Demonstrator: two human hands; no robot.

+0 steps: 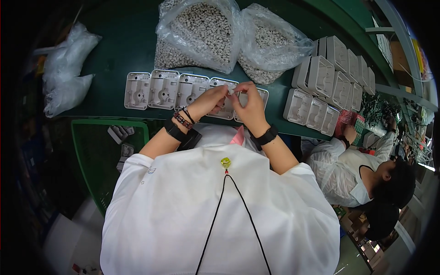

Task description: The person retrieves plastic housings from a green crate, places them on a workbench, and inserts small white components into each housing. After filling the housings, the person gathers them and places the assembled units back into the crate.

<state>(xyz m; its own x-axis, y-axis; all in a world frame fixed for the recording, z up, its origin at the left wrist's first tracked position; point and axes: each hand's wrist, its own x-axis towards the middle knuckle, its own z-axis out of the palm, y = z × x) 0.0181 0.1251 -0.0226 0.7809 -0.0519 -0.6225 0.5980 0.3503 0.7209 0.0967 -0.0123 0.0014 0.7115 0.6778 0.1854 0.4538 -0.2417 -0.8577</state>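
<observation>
Several light grey plastic housings, open side up, stand in a row on the green table (107, 59); the leftmost housing (137, 95) and its neighbour (163, 89) show moulded posts inside. Over the right part of this row, my left hand (208, 103) and my right hand (251, 109) meet at the fingertips. Both hands are closed in a pinch. A tiny whitish piece (231, 91) shows between the fingertips; its kind is too small to make out. My hands and wrists partly cover the housings beneath them.
Two clear bags (237, 30) (293, 43) of small whitish parts stand behind the row. Stacked grey housings (319, 75) fill the right side. A crumpled plastic bag (68, 75) lies far left. A green crate (85, 169) holds more housings. A co-worker (339, 169) works at right.
</observation>
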